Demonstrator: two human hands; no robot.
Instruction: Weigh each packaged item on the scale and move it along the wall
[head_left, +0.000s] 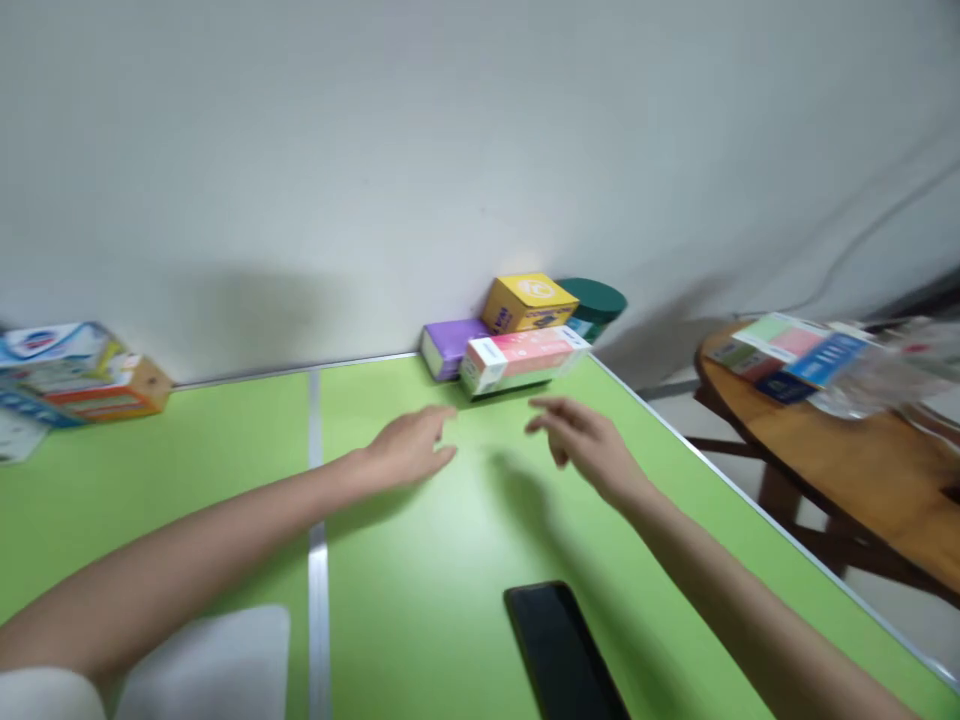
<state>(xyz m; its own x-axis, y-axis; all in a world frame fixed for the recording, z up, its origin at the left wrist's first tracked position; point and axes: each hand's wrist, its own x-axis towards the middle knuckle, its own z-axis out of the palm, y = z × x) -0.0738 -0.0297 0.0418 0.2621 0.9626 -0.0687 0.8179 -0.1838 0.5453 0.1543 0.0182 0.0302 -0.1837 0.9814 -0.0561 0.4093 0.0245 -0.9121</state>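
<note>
Both my arms reach across a green table (pixel 420 560) toward a cluster of boxes at its far right corner. My left hand (pixel 411 448) hovers low over the table, fingers stretched forward and holding nothing. My right hand (pixel 581 437) is raised a little, fingers loosely spread, also holding nothing. Just beyond the fingertips lies a pink and white box (pixel 521 358). Behind it sit a purple box (pixel 450 346) and a yellow box (pixel 526 302). A dark green round container (pixel 596 303) stands at the wall behind them.
A black phone (pixel 562 650) lies face up on the near table. A stack of colourful boxes (pixel 75 375) sits at the far left. To the right stands a round wooden table (pixel 847 450) with more boxes and clear packaging. A white object (pixel 217 660) lies near my left forearm.
</note>
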